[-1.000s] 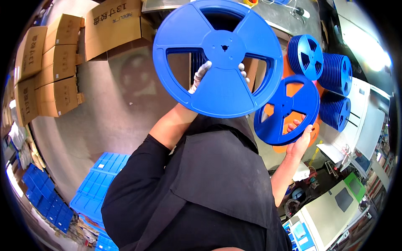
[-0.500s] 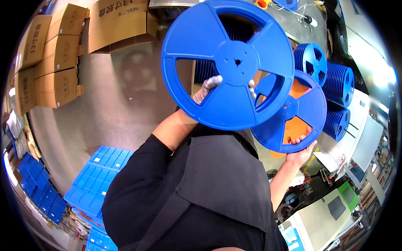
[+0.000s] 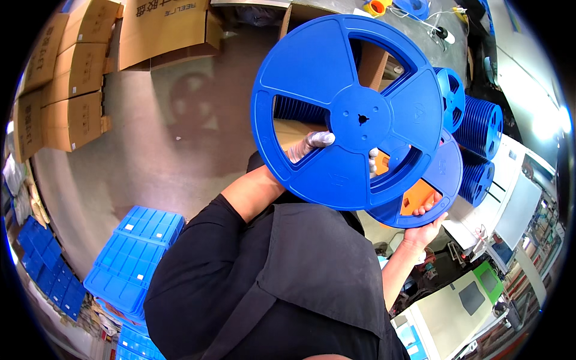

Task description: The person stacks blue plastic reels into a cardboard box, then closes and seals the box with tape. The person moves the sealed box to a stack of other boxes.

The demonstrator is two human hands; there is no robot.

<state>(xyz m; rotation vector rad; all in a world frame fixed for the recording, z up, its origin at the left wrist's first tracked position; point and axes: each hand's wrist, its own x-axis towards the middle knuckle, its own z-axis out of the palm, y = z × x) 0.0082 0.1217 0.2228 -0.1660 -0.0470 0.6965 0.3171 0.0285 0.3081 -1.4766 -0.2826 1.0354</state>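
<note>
A large blue plastic reel (image 3: 309,66) with three wide windows is in my left hand (image 3: 312,144). The thumb, with a greyish covering, comes through one window, and covered fingertips show through another. Below and to the right, my right hand (image 3: 426,228) grips the lower rim of a second blue reel (image 3: 447,171), its fingertips showing at a window. The left reel overlaps this one and hides much of it; whether they touch I cannot tell. Something orange (image 3: 416,197) shows through the second reel's windows.
Behind the left reel stands an open cardboard box (image 3: 373,65) with several blue reels (image 3: 294,110) in it. More reels are stacked at the right (image 3: 480,123). Cardboard boxes (image 3: 84,72) are piled at the far left, with blue lidded crates (image 3: 129,252) nearer.
The left reel has shifted right and toward me, covering more of the right reel. The right hand has moved slightly nearer. Both hands keep their holds.
</note>
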